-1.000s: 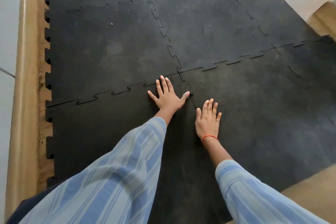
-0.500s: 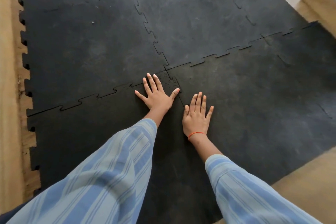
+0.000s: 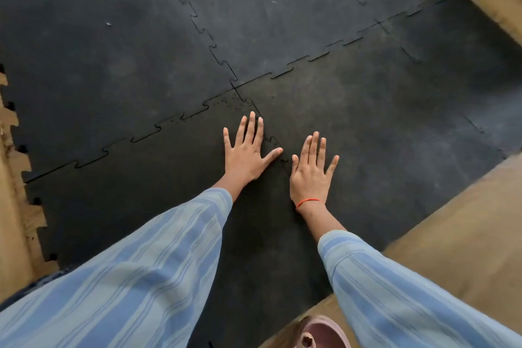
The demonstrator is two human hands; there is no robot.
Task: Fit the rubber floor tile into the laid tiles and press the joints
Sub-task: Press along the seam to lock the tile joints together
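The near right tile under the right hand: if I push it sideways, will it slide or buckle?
Probably neither. The tile looks locked by toothed joints on its far and left edges. It lies flat under the right hand, so it seems dense and limp. The matte rubber likely grips the floor.

Left hand [image 3: 247,150]: flat, palm down, fingers spread, thumb splayed out to the right toward the other hand. Forearm reaching forward from the lower left in a loose blue-striped sleeve [image 3: 135,271] ending short of the wrist.

Right hand [image 3: 310,172]: flat, palm down, fingers fanned slightly, thumb close in. Thin orange thread [image 3: 309,202] around the wrist. Bare forearm below it, then a matching striped sleeve. Hands side by side, near, not touching.
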